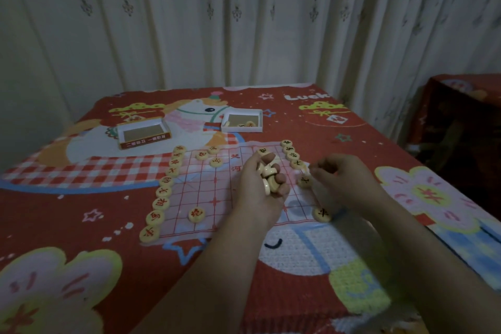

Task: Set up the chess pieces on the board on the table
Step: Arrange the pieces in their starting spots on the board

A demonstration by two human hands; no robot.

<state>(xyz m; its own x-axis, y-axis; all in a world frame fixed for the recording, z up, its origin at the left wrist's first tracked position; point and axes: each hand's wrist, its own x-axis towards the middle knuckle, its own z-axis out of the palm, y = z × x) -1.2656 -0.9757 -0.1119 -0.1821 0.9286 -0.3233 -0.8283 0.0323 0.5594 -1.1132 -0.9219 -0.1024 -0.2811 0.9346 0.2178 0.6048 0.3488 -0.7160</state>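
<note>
Cupped palm-up at the centre of the frame, the left hand holds a heap of pale round chess pieces, its fingers curled round them; how many lie in the pile cannot be counted, since they overlap. Just to its right the right hand has its fingers curled inward, and whether they pinch a piece cannot be told, as the fingertips are blurred. Both hands cover part of the board, a thin sheet with a red grid lying on the table, so its middle and right-hand squares are hidden. A column of pieces with red characters runs down the board's left edge; a shorter column with dark characters stands at its upper right edge. The characters are too small and blurred to read. On the red cartoon cloth, white letters "Luck" are cut off at the upper centre. Two open boxes sit beyond the board: the left box bears unreadable print on its side, the right box holds a few pieces.
</note>
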